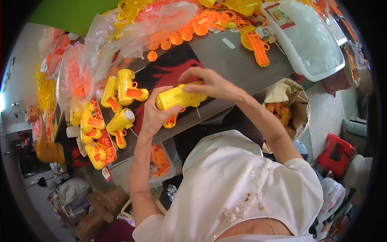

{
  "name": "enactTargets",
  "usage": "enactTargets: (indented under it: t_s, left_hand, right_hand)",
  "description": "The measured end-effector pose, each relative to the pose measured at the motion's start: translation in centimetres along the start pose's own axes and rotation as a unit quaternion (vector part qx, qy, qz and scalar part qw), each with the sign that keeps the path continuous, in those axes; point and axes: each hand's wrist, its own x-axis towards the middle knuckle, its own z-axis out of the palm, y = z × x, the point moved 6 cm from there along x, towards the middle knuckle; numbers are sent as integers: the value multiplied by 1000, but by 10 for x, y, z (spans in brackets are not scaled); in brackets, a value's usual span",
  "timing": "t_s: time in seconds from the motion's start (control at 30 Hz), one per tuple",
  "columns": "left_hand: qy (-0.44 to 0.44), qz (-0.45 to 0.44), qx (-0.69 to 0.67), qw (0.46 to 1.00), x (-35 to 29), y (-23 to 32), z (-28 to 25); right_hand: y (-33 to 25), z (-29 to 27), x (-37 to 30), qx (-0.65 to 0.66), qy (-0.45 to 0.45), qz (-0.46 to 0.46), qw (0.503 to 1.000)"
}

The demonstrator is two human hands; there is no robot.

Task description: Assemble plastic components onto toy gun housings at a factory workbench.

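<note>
Over the table's near edge I hold a yellow toy gun (176, 99), its rounded body lying sideways and its orange-trimmed grip pointing down. My left hand (155, 111) wraps round its left end, the thumb along the near side. The fingers of my right hand (209, 84) bend over the top and right end of the body; what the fingertips touch there is partly hidden. To the left stand similar yellow toy guns with orange triggers, among them one upright toy gun (125, 86) and a tilted toy gun (121, 121). A dark red-and-black mat (177, 60) lies beyond my hands.
Orange round caps (176, 39) and clear plastic bags (157, 26) crowd the far side. At the far right is a white tub (312, 74) of transparent parts, near an orange-and-yellow toy piece (258, 48). A paper bag (300, 125) stands right; a bin (169, 173) sits below.
</note>
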Motion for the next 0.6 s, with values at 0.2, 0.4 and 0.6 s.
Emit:
enactTargets:
  t_s: [0.2,0.4,0.6]
  left_hand:
    - [15,87,127,988,-4,19,9]
    - [84,207,279,934,-13,33,10]
    - [93,155,-15,983,-26,27,-26]
  right_hand:
    - [-13,9,7,32,4,-5,999]
    - [-39,26,9,-99,-12,-15,995]
    - [-46,-5,-3,-1,-37,-12,999]
